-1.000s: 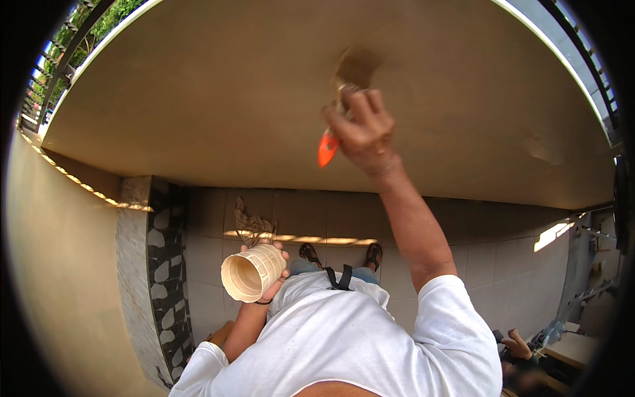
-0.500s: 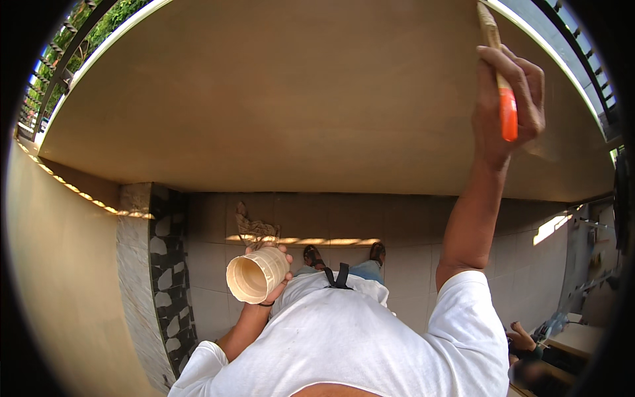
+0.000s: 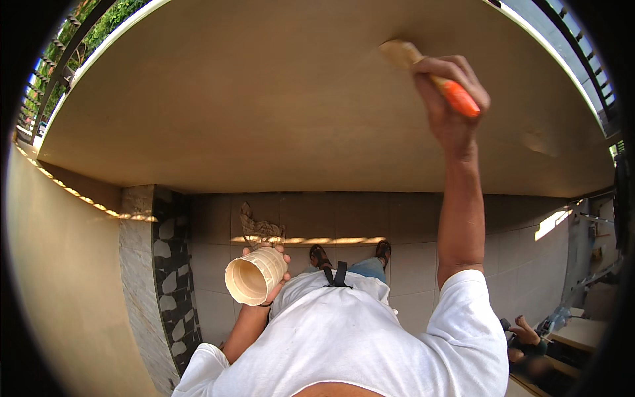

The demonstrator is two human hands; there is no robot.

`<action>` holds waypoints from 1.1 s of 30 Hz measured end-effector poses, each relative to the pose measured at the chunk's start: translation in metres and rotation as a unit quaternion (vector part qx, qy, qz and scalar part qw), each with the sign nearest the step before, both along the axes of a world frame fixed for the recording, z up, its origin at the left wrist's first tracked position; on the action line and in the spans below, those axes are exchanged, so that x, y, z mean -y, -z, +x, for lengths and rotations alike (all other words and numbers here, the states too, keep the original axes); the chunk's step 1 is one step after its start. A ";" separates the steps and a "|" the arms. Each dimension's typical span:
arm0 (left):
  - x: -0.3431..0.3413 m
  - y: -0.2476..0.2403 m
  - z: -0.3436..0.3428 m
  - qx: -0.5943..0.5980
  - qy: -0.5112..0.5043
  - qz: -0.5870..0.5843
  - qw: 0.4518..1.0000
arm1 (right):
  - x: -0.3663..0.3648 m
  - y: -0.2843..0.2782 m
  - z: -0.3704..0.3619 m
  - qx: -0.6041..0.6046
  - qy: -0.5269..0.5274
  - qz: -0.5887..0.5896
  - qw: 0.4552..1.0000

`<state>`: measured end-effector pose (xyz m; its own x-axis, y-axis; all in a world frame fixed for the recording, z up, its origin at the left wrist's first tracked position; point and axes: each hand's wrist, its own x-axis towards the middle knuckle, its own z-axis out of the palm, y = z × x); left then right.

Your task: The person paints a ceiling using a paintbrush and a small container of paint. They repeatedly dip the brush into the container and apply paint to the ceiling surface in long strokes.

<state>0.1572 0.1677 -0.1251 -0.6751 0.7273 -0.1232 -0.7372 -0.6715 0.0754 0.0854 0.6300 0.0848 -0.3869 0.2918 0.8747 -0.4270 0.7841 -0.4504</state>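
Note:
My right hand point(image 3: 453, 99) is closed round a paintbrush point(image 3: 458, 98) with an orange-tipped handle. Its cream-coated bristles point up and left against the tan wall point(image 3: 264, 99) in front of me. At waist height on the left, my left hand point(image 3: 283, 259) grips a cream plastic cup point(image 3: 256, 274) from behind. The cup is tilted so that its open mouth faces me, and pale paint coats its inside. How much paint it holds, I cannot tell.
A crumpled cloth point(image 3: 259, 226) lies on the tiled floor point(image 3: 410, 264) by the wall's foot. To the left stands a pillar edged with dark stone-patterned tile point(image 3: 173, 284). Metal railings point(image 3: 59, 66) top the wall's ends. Another person's hand point(image 3: 527, 331) shows at lower right, near a wooden bench point(image 3: 585, 336).
My right hand has brought the brush left and down from the wall's upper right edge to its upper middle right. The left hand and the cup have hardly moved.

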 end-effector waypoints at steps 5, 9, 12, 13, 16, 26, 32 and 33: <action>0.005 0.004 0.004 -0.003 -0.013 0.004 1.000 | -0.008 -0.042 0.004 -0.187 0.234 0.137 0.944; 0.001 0.000 0.000 -0.004 -0.002 0.007 1.000 | 0.101 0.018 -0.045 -0.069 0.175 0.279 0.942; -0.003 -0.003 -0.005 -0.013 0.003 0.018 1.000 | 0.156 0.061 -0.054 0.000 -0.047 0.245 0.968; -0.003 -0.004 -0.006 -0.013 0.000 0.020 1.000 | 0.157 0.065 -0.056 0.055 -0.066 0.236 0.968; 0.000 -0.002 -0.007 -0.019 -0.005 0.024 1.000 | 0.112 0.040 -0.047 0.056 -0.092 0.169 0.980; 0.014 0.009 0.003 -0.001 -0.036 0.027 0.999 | 0.053 -0.041 -0.015 -0.139 0.213 0.209 0.944; 0.012 0.004 -0.005 0.005 -0.021 0.022 1.000 | 0.172 0.046 -0.073 0.028 -0.058 0.255 0.965; 0.012 0.005 -0.005 -0.002 -0.023 0.021 1.000 | 0.170 0.048 -0.073 0.054 -0.095 0.220 0.969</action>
